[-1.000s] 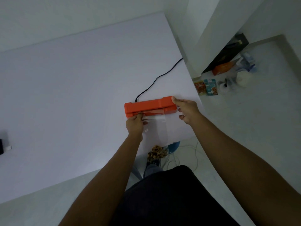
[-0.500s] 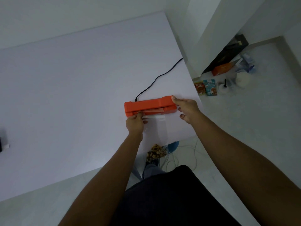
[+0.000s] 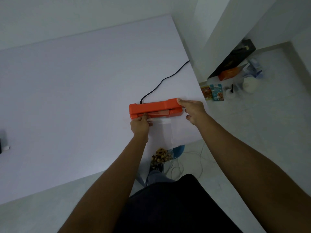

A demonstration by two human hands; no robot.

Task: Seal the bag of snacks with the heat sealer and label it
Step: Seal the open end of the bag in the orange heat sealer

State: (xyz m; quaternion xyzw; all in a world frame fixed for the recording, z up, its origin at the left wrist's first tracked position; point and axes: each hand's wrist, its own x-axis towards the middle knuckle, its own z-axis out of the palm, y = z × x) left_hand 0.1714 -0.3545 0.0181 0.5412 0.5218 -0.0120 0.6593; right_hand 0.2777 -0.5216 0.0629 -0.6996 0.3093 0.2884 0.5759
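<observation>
An orange heat sealer lies on the white table near its right front corner, with a black cord running off the back. A clear plastic bag has its open end in the sealer's slot; its lower part with brown snacks hangs over the table's front edge. My left hand pinches the bag's top left edge just below the slot. My right hand rests against the sealer's right end, thumb on its top, fingers spread.
On the floor to the right stand small food boxes, an orange box, a dark box and white containers. White cables lie on the floor below the table edge. A dark object sits at the table's left edge.
Nothing has visibly moved; both hands stay at the sealer with the bag in its slot.
</observation>
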